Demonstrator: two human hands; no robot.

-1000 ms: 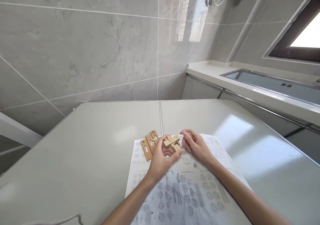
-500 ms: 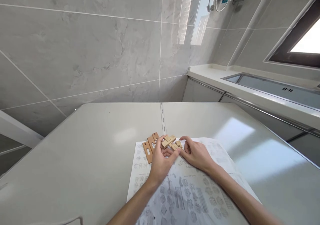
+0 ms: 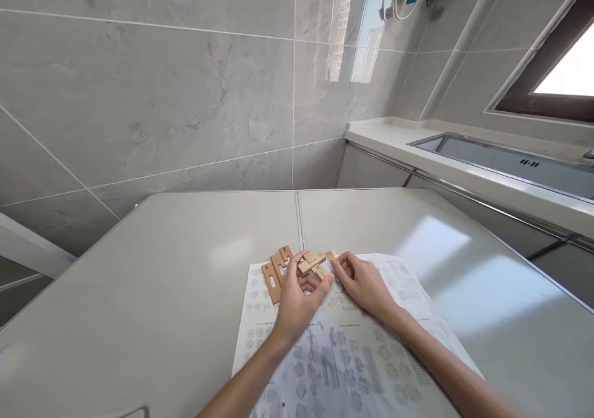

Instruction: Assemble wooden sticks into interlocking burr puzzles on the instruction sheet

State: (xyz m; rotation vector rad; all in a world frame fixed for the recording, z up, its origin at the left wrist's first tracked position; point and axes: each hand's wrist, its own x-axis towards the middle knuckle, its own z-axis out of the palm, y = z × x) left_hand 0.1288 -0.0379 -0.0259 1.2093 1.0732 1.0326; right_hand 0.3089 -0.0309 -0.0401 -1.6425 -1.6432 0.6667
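Between the thumb and fingers of my left hand is a cluster of light wooden puzzle blocks, notched and fitted across one another. My right hand pinches a small wooden block just to the right of that cluster, a little apart from it. Left of my left hand lie several darker, flat wooden pieces with slots and printed numbers; the nearest is a slotted wooden piece marked 2. My left fingers partly cover these pieces.
A large printed paper sheet with drawings lies under my hands on the pale table. Grey wall tiles rise behind the table's far edge. At right, a counter holds a sink.
My right hand has lifted the small block up and away from the cluster. My left hand keeps its grip with little movement. The whole view has shifted slightly.
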